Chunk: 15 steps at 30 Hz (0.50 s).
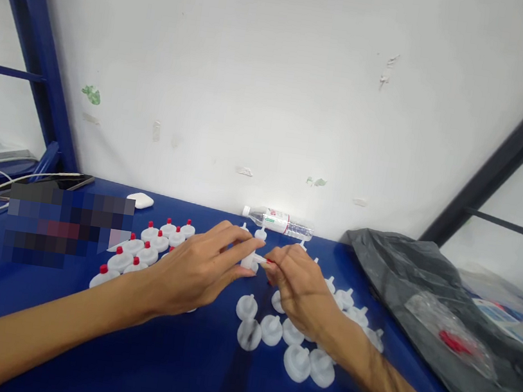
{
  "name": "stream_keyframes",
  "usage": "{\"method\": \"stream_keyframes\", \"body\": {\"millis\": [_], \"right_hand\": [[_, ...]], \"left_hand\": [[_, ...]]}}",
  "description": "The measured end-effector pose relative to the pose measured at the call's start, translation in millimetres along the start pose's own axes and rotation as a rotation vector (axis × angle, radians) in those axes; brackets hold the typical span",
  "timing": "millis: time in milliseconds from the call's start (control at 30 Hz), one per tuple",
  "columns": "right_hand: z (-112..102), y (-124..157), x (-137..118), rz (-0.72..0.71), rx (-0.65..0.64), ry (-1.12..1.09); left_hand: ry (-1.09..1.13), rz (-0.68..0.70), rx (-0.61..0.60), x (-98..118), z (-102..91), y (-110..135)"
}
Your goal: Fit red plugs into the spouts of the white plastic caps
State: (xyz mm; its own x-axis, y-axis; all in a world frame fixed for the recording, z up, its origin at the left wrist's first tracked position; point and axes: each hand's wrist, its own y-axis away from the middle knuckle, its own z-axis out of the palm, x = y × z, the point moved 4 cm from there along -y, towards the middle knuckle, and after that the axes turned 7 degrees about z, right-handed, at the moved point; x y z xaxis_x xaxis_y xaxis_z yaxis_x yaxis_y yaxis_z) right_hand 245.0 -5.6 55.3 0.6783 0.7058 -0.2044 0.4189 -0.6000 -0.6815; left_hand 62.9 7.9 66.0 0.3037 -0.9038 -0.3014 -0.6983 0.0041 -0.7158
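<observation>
My left hand (200, 268) pinches a small white plastic disc part (250, 261) between thumb and fingers over the blue table (169, 365). My right hand (295, 282) meets it from the right, fingers pinched on a small red cap (269, 263) at the part's stem. To the left lie several white discs with red caps (147, 248) fitted. Below and to the right lie several bare white discs (272, 330) without caps.
A clear plastic bottle (280, 222) lies on its side against the white wall. A grey plastic bag (426, 303) with red caps in a clear pouch (453, 340) covers the right side. A white earbud case (140, 200), a phone and cables lie at the left.
</observation>
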Motion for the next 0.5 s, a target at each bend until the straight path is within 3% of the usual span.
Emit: {"method": "stream_keyframes", "body": {"millis": [233,500], "right_hand": [[4.5,2.2,-4.5,0.009,0.023,0.059],[2.1,1.6,-10.8,-0.086,0.106,0.189]], "left_hand": [[0.066,0.013,0.021,4.8,-5.0,-1.2],[0.126,-0.008,0.097,11.0,-3.3,-3.1]]}}
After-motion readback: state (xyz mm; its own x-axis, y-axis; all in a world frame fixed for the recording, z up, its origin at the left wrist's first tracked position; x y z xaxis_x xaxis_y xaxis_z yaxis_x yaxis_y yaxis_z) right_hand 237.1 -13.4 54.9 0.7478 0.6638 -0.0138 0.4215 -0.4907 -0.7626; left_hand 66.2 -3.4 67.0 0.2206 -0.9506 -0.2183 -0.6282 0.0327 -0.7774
